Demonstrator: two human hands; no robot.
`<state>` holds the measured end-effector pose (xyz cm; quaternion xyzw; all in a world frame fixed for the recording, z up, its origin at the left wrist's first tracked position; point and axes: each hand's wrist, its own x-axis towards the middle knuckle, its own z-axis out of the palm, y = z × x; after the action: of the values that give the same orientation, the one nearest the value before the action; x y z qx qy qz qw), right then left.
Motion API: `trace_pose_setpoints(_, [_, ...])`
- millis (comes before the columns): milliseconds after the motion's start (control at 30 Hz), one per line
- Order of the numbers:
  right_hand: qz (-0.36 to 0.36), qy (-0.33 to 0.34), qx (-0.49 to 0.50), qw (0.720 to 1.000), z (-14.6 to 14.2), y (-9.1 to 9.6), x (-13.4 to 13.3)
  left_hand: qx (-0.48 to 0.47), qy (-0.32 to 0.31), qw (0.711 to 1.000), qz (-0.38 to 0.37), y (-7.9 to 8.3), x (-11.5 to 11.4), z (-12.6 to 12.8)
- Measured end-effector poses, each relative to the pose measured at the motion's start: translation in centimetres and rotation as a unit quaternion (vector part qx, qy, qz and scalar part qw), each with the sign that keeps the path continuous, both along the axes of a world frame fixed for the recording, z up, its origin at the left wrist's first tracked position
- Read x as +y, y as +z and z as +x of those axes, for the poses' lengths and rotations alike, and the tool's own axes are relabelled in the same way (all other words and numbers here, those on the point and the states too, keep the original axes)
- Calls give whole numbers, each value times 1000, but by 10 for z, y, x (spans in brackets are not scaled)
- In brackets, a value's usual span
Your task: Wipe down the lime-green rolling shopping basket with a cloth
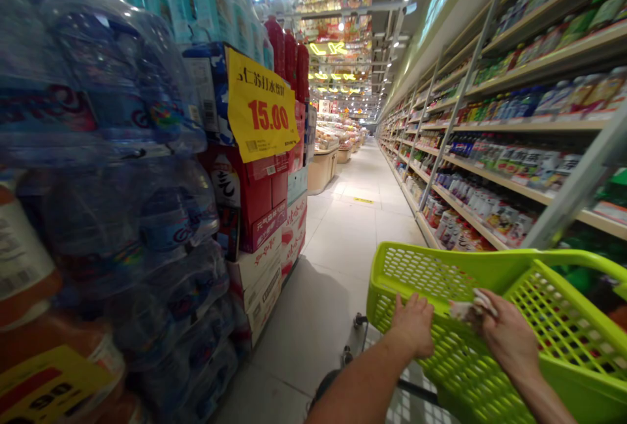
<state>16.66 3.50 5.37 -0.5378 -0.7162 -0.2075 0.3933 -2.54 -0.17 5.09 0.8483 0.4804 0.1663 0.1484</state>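
Down near right: my left hand (pixel 414 325) lay on the rim of the green basket (pixel 450 251), fingers together; my right hand (pixel 509 339) pinched a crumpled paper (pixel 471 308). Basket seemed stiff, light; rim offered best hold.

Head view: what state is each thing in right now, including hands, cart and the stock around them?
left hand: lying on the green basket's near rim, grip unclear.
right hand: closed on crumpled white paper, above the basket.
green basket: upright, nothing seen inside.
yellow price sign: hanging on the stack, reads 15.00.
water packs: stacked, shrink-wrapped.
shelves: stocked with bottles.
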Motion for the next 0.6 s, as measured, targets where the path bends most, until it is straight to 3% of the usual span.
trace_pose_setpoints(100, [29, 0, -36, 999, -2, 5, -5, 0, -1, 1000, 0, 1, -6, -1])
trace_pose_setpoints(233, [-5, 38, -147, 988, -30, -23, -22, 10, -3, 1000, 2, 1, -12, 0])
trace_pose_setpoints(367, [10, 46, -183, 982, -41, -40, -33, 12, 3, 1000, 10, 1, -18, 1])
trace_pose_setpoints(500, [27, 78, -166, 983, -33, -40, -31, 27, -3, 999, 19, 0, -18, -2])
trace_pose_setpoints(600, [28, 111, -177, 978, -7, -37, -34, 33, -6, 999, 19, 1, -17, -6])
